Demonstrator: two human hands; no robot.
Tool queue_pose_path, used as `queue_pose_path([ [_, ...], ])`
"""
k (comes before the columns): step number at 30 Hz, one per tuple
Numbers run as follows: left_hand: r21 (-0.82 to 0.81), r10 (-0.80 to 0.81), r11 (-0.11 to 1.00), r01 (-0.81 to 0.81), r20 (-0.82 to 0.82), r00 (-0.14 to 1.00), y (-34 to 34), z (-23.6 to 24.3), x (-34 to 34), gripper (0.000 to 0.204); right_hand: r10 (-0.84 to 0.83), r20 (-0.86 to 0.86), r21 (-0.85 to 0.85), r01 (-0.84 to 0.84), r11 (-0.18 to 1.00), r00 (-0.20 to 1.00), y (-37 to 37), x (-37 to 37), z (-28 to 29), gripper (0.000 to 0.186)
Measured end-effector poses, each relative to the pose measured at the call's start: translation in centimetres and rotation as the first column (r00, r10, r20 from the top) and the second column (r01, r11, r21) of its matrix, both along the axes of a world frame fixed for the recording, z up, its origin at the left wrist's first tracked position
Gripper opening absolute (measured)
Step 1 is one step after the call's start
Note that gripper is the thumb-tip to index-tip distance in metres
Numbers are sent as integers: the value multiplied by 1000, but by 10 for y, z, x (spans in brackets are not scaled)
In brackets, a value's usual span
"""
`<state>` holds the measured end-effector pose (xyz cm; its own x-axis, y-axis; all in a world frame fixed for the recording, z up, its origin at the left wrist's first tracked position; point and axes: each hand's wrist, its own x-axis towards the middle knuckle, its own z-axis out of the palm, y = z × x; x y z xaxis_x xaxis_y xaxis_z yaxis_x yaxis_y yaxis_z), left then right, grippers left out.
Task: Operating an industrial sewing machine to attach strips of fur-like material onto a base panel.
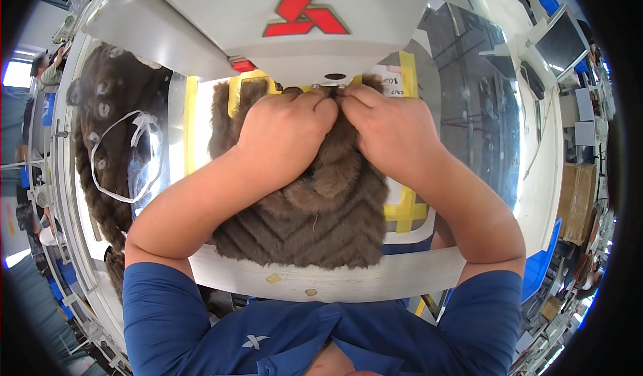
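Both hands (284, 131) (395, 129) grip plush, chevron-ridged brown fur (309, 223)

Bright light, strong fisheye distortion

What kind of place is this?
It looks like a sewing workshop: a big white machine, the left hand and right hand holding brown fur against it, and dark fur at the left.

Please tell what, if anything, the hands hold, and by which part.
The left hand and right hand hold the brown fur near its far end; exact grip partly hidden.
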<state>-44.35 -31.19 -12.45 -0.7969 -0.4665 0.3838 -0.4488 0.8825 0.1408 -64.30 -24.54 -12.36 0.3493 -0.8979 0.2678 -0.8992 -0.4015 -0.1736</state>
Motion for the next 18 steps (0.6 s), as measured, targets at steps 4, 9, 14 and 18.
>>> queue_pose_path([
  [4, 17, -13, 1000, 13, 1, 1000, -1, -1, -5, 6, -12, 6, 16, 12, 1000, 1000, 1, -4, 1, 12],
  [9, 52, 14, 999, -17, 71, 997, 0, 1, -3, 15, -19, 43, 24, 18, 1000, 999, 1, -7, 3, 16],
  [14, 22, -42, 999, 42, 4, 999, -1, -3, -5, 9, 67, 171, 9, -69, 998, 983, -4, -21, 3, 38],
  [18, 10, -52, 999, 52, -4, 999, 0, 0, -1, 11, 62, 136, 73, -72, 995, 989, -7, -22, 6, 39],
])
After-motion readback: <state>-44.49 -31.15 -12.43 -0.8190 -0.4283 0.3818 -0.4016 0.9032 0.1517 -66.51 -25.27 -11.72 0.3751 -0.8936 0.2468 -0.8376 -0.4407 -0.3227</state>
